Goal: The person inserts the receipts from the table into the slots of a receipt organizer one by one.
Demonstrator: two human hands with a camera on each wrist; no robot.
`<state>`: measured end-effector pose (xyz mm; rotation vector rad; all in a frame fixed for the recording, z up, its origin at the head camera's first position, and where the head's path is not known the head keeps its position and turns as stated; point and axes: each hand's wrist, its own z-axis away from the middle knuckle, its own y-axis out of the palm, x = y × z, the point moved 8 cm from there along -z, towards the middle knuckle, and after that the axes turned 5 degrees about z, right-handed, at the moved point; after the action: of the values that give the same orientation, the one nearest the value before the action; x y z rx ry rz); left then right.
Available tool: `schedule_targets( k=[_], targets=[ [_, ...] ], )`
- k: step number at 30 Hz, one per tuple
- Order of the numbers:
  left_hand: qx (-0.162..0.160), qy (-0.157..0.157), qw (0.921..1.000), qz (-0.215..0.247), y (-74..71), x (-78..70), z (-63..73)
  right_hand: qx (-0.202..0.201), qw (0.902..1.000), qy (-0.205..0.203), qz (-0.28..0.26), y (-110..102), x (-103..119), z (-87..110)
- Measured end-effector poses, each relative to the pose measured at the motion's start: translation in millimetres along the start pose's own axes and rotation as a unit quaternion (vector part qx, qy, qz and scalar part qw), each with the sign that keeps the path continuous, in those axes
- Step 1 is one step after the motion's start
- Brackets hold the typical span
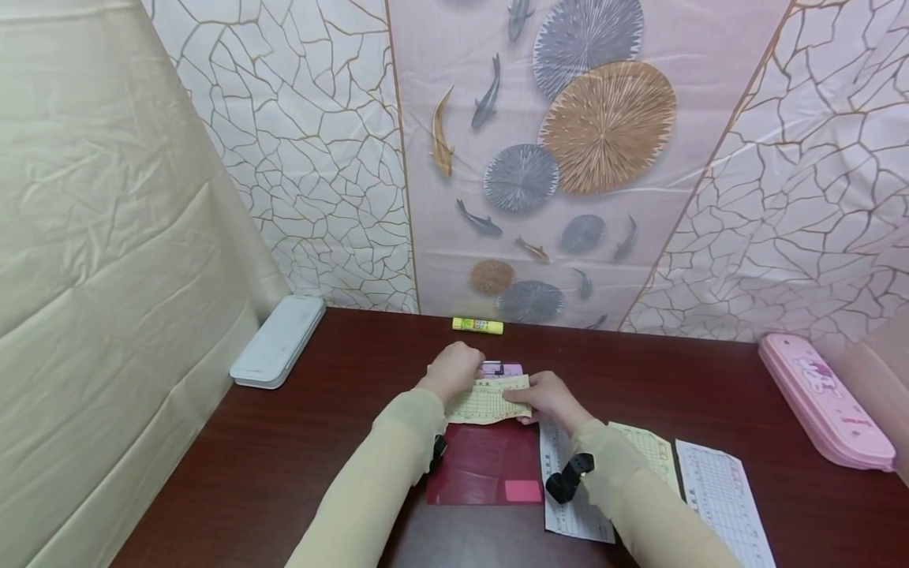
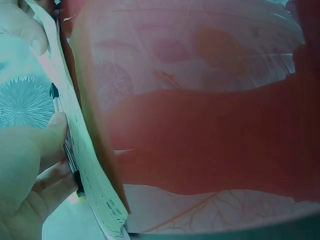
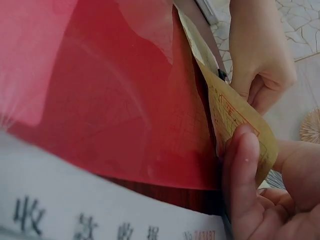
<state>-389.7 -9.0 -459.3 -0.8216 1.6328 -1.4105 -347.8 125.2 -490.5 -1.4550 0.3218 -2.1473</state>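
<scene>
A yellow receipt sheet (image 1: 486, 401) lies across the upper part of a glossy red clipboard (image 1: 483, 457). At the board's top edge sits a metal clip (image 1: 491, 368) with black ends, over a purple strip. My left hand (image 1: 454, 371) holds the clip with curled thumb and fingers; its fingertips are partly hidden in the head view. Between its thumb and fingers, my right hand (image 1: 554, 401) pinches the right edge of the yellow sheet. In the right wrist view, that sheet (image 3: 235, 115) bends upward away from the red surface.
A white receipt (image 1: 578, 505) lies partly under my right forearm, with another yellow sheet (image 1: 649, 450) and a white sheet (image 1: 724, 497) farther right. A yellow-green glue stick (image 1: 477, 326) lies at the back. White (image 1: 278, 341) and pink (image 1: 827, 402) cases flank the table.
</scene>
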Motion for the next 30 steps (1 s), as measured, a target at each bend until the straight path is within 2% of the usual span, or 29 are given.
schedule_targets(
  k=[3,12,19,24,30],
  targets=[
    [-0.003,0.009,0.9997,-0.021,4.3,-0.7,-1.4,-0.009,0.9999,-0.003,0.005,-0.4,1.3,0.7],
    [-0.007,0.05,0.9964,-0.067,6.9,-6.4,-2.8,-0.043,0.9945,-0.013,0.095,-4.2,2.9,-4.6],
    [-0.009,0.074,0.9922,-0.1,5.4,-11.5,-1.2,-0.037,0.9945,-0.014,0.097,-1.4,0.6,-14.1],
    [-0.009,0.073,0.9926,-0.097,3.9,-13.3,-0.1,-0.039,0.9949,-0.006,0.093,-2.2,-0.3,-16.9],
    [0.004,0.049,0.9952,-0.084,4.2,-10.8,0.3,-0.046,0.9946,-0.017,0.092,-2.4,5.0,-17.9]
  ],
)
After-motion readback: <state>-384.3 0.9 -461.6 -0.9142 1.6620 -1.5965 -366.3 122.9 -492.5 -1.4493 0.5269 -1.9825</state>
